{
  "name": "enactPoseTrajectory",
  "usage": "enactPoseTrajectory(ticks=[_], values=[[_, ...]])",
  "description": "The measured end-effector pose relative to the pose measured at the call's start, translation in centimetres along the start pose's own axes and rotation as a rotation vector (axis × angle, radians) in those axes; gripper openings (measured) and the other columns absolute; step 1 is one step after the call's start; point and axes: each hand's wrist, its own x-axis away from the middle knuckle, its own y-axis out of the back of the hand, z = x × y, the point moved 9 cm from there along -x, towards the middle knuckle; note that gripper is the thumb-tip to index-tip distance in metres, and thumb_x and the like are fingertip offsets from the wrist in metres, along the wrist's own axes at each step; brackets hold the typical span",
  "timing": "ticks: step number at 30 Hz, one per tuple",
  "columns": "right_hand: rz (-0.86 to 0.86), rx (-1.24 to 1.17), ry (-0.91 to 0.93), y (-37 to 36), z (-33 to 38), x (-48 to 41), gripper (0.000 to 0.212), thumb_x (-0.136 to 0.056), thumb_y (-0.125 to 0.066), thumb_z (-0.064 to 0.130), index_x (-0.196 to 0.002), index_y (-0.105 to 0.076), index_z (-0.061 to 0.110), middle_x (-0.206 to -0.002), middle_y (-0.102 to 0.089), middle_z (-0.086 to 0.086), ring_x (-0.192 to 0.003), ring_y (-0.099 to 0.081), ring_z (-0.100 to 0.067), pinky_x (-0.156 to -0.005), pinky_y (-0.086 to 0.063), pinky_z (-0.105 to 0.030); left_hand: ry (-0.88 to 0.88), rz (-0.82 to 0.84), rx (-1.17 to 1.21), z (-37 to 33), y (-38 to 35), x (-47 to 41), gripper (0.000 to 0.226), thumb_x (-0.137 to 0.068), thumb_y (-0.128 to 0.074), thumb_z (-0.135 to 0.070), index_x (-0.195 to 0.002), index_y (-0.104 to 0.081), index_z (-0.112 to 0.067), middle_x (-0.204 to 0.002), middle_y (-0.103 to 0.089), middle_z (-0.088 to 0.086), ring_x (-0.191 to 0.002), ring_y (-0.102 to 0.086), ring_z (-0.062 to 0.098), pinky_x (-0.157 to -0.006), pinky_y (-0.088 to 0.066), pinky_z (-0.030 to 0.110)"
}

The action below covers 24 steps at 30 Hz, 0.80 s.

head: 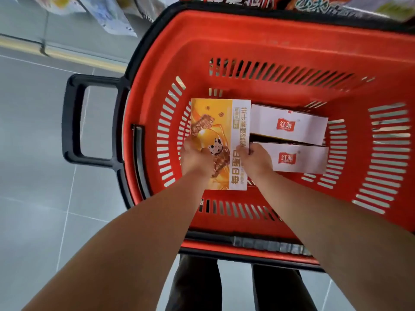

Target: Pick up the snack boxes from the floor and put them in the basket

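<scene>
A red plastic basket (269, 48) with slotted walls fills the view below me. Inside it, on the left, lies a yellow-and-white snack box (215, 117), face up. My left hand (195, 157) grips its left edge and my right hand (256, 160) grips its right edge, both reaching down into the basket. To the right of that box, two white snack boxes with red logos stand side by side: one further away (289, 124), one nearer (298, 158). The near end of the yellow box is partly hidden by my hands.
The basket's black handle (74, 122) sticks out to the left over grey floor tiles (33, 153). Shelves with packaged goods (105, 14) run along the top edge. My dark trouser legs (195, 286) show under the basket's near rim.
</scene>
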Motion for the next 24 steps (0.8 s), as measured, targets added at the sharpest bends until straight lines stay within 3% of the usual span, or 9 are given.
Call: enactPoseTrajectory(ticks=[2, 5, 7, 11, 13, 15, 18, 21, 24], values=[[-0.016, -0.008, 0.043, -0.3, 0.7, -0.4, 0.035, -0.097, -0.046, 0.042, -0.111, -0.06, 0.013, -0.098, -0.069, 0.001, -0.066, -0.06, -0.006, -0.048, -0.039, -0.021, -0.002, -0.03, 0.007, -0.3, 0.4, -0.8, 0.055, -0.094, -0.045, -0.019, -0.147, -0.029, -0.02, -0.142, -0.046, 0.005, -0.13, -0.046, 0.028, -0.107, -0.042, 0.044], [-0.003, 0.003, 0.069, -0.6, 1.2, -0.4, 0.033, -0.098, -0.045, 0.038, -0.114, -0.058, 0.013, -0.097, -0.067, 0.004, -0.063, -0.058, -0.003, -0.047, -0.039, -0.021, 0.004, 0.006, 0.031, -0.7, 0.3, -1.9, 0.05, -0.092, -0.041, -0.018, -0.141, -0.037, -0.018, -0.135, -0.05, 0.009, -0.12, -0.053, 0.031, -0.099, -0.047, 0.048], [0.026, -0.004, 0.094, -0.6, 1.3, -0.1, 0.032, -0.099, -0.044, 0.034, -0.12, -0.057, 0.013, -0.103, -0.066, 0.005, -0.066, -0.058, -0.001, -0.048, -0.04, -0.017, -0.02, 0.015, 0.0, -1.3, 0.5, -1.6, 0.052, -0.091, -0.039, -0.017, -0.143, -0.035, -0.018, -0.138, -0.046, 0.01, -0.123, -0.05, 0.031, -0.1, -0.046, 0.049], [0.011, -0.019, 0.145, 1.1, 2.2, 1.8, 0.037, -0.098, -0.049, 0.026, -0.133, -0.048, 0.015, -0.129, -0.06, -0.005, -0.102, -0.066, -0.021, -0.067, -0.053, -0.024, -0.14, 0.062, -0.077, -4.4, 0.7, 1.3, 0.061, -0.093, -0.041, -0.017, -0.151, -0.021, -0.021, -0.156, -0.023, 0.004, -0.143, -0.025, 0.026, -0.114, -0.031, 0.042], [-0.034, -0.082, 0.15, 3.5, 3.2, 3.5, 0.041, -0.097, -0.052, 0.024, -0.136, -0.046, 0.013, -0.134, -0.057, -0.006, -0.113, -0.061, -0.023, -0.065, -0.049, -0.017, -0.184, 0.099, -0.092, -7.1, 1.3, 3.3, 0.057, -0.093, -0.042, -0.017, -0.149, -0.029, -0.019, -0.156, -0.024, 0.003, -0.141, -0.028, 0.022, -0.106, -0.033, 0.031], [-0.117, -0.188, 0.132, 6.9, 3.3, 5.7, 0.043, -0.096, -0.053, 0.023, -0.137, -0.045, 0.013, -0.136, -0.055, -0.005, -0.114, -0.059, -0.02, -0.073, -0.051, -0.021, -0.258, 0.137, -0.108, -10.5, 1.9, 5.7, 0.051, -0.094, -0.043, -0.016, -0.144, -0.038, -0.019, -0.153, -0.031, 0.004, -0.129, -0.039, 0.014, -0.09, -0.036, 0.024], [-0.304, -0.302, 0.116, 13.2, 1.5, 10.0, 0.034, -0.094, -0.052, 0.021, -0.128, -0.051, 0.017, -0.122, -0.061, -0.002, -0.091, -0.057, -0.014, -0.062, -0.044, -0.02, -0.352, 0.177, -0.134, -15.1, 2.5, 10.6, 0.044, -0.095, -0.042, -0.018, -0.139, -0.043, -0.021, -0.143, -0.044, 0.005, -0.104, -0.049, 0.013, -0.075, -0.034, 0.021], [-0.421, -0.461, 0.09, 18.3, -2.0, 14.7, 0.022, -0.093, -0.05, 0.017, -0.114, -0.055, 0.024, -0.096, -0.064, 0.003, -0.073, -0.056, -0.01, -0.061, -0.04, -0.022, -0.427, 0.186, -0.05, -18.1, 1.7, 15.2, 0.038, -0.094, -0.041, -0.014, -0.13, -0.05, -0.018, -0.129, -0.057, 0.006, -0.103, -0.058, 0.022, -0.08, -0.044, 0.026], [-0.521, -0.608, 0.038, 22.8, -6.9, 20.1, 0.02, -0.09, -0.054, 0.017, -0.108, -0.056, 0.025, -0.088, -0.061, 0.007, -0.078, -0.061, -0.014, -0.074, -0.046, -0.027, -0.543, 0.248, -0.052, -20.7, -1.0, 21.3, 0.032, -0.094, -0.045, -0.011, -0.123, -0.055, -0.016, -0.122, -0.059, 0.003, -0.1, -0.06, 0.024, -0.075, -0.047, 0.023]])
